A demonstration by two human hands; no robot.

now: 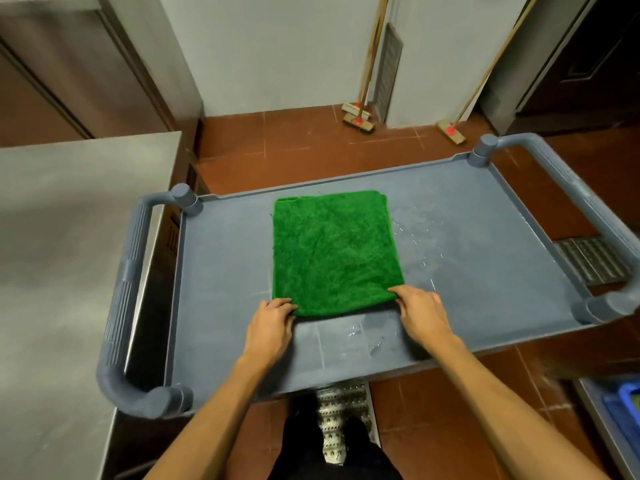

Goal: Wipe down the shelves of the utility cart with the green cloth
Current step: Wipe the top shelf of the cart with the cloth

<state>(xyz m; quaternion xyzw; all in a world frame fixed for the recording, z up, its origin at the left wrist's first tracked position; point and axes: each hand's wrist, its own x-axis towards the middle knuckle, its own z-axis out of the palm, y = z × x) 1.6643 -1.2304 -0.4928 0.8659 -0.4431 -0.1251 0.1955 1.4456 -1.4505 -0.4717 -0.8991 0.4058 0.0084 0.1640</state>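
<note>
Green cloth (334, 252) flat mid top shelf of cart (485, 237), left hand (272, 325) pinching its near-left corner, right hand (420, 311) pinching near-right corner, water droplets (415, 237) beside cloth.

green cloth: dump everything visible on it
The green cloth is a bright green, shaggy-piled square, microfibre by the look. It seems folded, since layered edges show at its far right corner. It lies flat near the middle of the cart's grey top shelf. The left hand pinches its near left corner and the right hand its near right corner. Water streaks lie on the shelf beside its right edge.
</note>
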